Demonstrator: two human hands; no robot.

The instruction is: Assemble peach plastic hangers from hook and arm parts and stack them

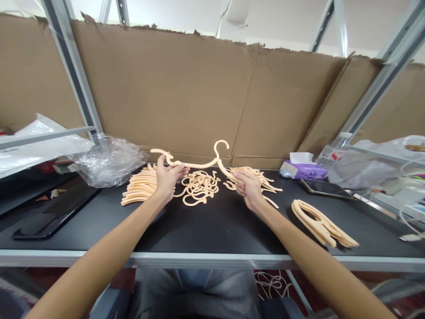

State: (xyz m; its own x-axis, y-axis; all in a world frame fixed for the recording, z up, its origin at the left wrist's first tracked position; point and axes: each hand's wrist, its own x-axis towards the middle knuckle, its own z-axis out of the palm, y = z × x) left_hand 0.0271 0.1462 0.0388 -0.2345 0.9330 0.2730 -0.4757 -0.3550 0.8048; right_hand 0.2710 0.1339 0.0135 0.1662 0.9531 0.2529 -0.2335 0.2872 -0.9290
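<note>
My left hand (167,176) pinches the left arm of a peach-coloured plastic hanger (202,165), whose curved tip sticks out past my fingers. The other arm of the same hanger is gripped by my right hand (249,188). Its hook (222,142) points up between my hands, above the tabletop. Beside my left hand lies a neat stack of hanger arms (137,188). A tangled heap of loose hooks (199,188) sits between the hands. Behind my right hand spreads another pile of hanger arms (265,179), partly hidden.
Several folded hangers (322,223) lie at the right of the black table (212,230). A purple tissue pack (303,169) and a phone (327,188) are behind them. Crumpled clear plastic (109,161) and a dark glossy panel (55,212) are at left. Cardboard (166,93) stands along the back.
</note>
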